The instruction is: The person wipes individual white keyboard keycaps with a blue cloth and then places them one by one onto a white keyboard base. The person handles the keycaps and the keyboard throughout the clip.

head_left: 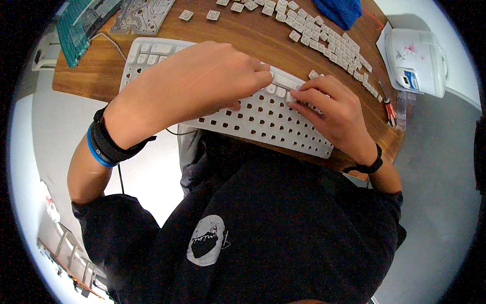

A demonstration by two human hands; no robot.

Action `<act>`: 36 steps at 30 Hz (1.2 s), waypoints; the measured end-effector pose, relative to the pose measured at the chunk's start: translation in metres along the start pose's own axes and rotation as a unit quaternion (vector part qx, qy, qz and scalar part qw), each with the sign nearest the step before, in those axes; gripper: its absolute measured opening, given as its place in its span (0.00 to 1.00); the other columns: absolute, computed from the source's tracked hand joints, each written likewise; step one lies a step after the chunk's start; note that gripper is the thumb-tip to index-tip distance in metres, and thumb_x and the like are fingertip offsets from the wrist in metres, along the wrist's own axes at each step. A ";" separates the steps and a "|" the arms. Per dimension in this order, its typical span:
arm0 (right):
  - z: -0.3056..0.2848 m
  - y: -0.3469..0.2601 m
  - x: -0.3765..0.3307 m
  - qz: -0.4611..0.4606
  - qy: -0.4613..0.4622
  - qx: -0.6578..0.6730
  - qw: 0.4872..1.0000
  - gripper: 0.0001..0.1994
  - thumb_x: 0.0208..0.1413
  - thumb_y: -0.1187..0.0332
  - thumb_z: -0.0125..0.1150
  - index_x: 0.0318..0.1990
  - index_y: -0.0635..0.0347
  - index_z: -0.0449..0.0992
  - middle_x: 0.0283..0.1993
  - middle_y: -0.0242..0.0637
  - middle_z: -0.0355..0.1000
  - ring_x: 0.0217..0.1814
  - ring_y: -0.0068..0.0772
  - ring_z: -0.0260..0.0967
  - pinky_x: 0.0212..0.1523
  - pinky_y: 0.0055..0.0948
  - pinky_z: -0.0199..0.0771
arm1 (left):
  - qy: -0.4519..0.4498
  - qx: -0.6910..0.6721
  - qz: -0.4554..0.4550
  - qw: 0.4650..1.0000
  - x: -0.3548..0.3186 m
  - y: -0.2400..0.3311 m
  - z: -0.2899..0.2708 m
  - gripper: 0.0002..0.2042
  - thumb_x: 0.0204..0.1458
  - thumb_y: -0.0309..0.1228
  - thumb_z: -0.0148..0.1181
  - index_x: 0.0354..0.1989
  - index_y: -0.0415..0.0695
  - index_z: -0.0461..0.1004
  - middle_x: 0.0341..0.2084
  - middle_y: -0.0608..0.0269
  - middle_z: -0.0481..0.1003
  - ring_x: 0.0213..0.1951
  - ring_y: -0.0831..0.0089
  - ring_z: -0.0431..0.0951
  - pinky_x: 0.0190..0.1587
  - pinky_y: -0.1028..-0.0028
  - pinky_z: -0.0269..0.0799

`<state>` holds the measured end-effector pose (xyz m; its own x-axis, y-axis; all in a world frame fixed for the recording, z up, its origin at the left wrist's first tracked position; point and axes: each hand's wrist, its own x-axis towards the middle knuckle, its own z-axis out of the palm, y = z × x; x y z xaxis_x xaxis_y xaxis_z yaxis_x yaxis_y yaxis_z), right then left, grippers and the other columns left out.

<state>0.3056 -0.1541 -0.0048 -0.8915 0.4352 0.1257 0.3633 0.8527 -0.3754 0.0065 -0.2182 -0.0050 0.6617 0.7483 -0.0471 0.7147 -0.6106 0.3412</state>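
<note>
A white keyboard [253, 115] lies at a slant along the table's near edge. Keycaps sit in its far rows, while the nearer rows show bare square holes. Over its middle is my left hand [223, 71], palm down, with the forefinger stretched toward the far rows. The thumb stands apart from that finger, and the other fingers are partly hidden. On the right part of the keyboard, my right hand [331, 109] pinches a small white keycap [290, 97] between thumb and forefinger, beside seated keycaps. Its remaining fingers curl over the board.
Many loose keycaps [324, 43] spread over the wooden table [243, 40] beyond the keyboard. A green circuit board [76, 35] and a patterned clear sheet [142, 15] lie far left. At right are a screwdriver [389, 111] and a white container [417, 61]; blue cloth [341, 12] lies at the back.
</note>
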 end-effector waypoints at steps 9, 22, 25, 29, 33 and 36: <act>-0.001 -0.011 0.004 0.038 0.009 -0.061 0.997 0.11 0.53 0.68 0.83 0.42 0.56 0.86 0.42 0.35 0.80 0.41 0.40 0.82 0.40 0.36 0.84 | -0.010 -0.005 0.004 1.000 0.000 -0.002 -0.001 0.26 0.52 0.26 0.72 0.62 0.39 0.77 0.67 0.52 0.78 0.61 0.50 0.83 0.59 0.56 0.84; 0.005 -0.013 0.005 0.083 -0.020 -0.070 0.994 0.10 0.57 0.64 0.80 0.39 0.54 0.83 0.39 0.33 0.75 0.33 0.37 0.80 0.31 0.36 0.78 | 0.006 -0.003 0.009 1.000 -0.001 -0.002 0.000 0.28 0.51 0.28 0.74 0.63 0.39 0.77 0.66 0.52 0.80 0.58 0.49 0.85 0.57 0.56 0.85; 0.008 -0.011 0.003 0.092 -0.014 -0.057 0.994 0.10 0.56 0.65 0.81 0.40 0.55 0.83 0.38 0.33 0.74 0.33 0.38 0.80 0.31 0.36 0.78 | 0.018 -0.005 0.010 1.000 -0.001 -0.004 0.007 0.27 0.51 0.29 0.74 0.62 0.39 0.78 0.66 0.53 0.79 0.59 0.49 0.85 0.58 0.56 0.85; 0.008 -0.012 0.005 0.073 -0.013 -0.083 0.994 0.10 0.56 0.64 0.80 0.39 0.54 0.82 0.38 0.33 0.74 0.34 0.38 0.80 0.32 0.37 0.79 | 0.010 0.008 0.011 1.000 -0.001 -0.004 0.008 0.28 0.51 0.29 0.75 0.62 0.39 0.78 0.67 0.53 0.79 0.59 0.50 0.85 0.58 0.57 0.85; 0.014 -0.003 0.002 0.106 -0.006 -0.009 0.994 0.11 0.57 0.59 0.78 0.37 0.50 0.81 0.37 0.33 0.74 0.37 0.43 0.81 0.33 0.41 0.81 | 0.014 0.014 0.014 1.000 -0.001 -0.004 0.009 0.28 0.51 0.30 0.75 0.62 0.40 0.78 0.67 0.53 0.79 0.59 0.50 0.85 0.58 0.57 0.85; 0.017 0.002 -0.001 0.108 0.009 0.022 0.994 0.11 0.57 0.61 0.79 0.37 0.52 0.82 0.37 0.33 0.74 0.37 0.43 0.80 0.34 0.40 0.82 | 0.004 0.012 0.014 1.000 -0.001 -0.004 0.006 0.28 0.51 0.30 0.75 0.63 0.40 0.77 0.66 0.53 0.79 0.59 0.50 0.85 0.58 0.57 0.85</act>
<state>0.3024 -0.1583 -0.0214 -0.7887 0.6124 0.0537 0.5337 0.7254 -0.4347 0.0043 -0.2174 -0.0120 0.6792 0.7333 -0.0306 0.7019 -0.6367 0.3194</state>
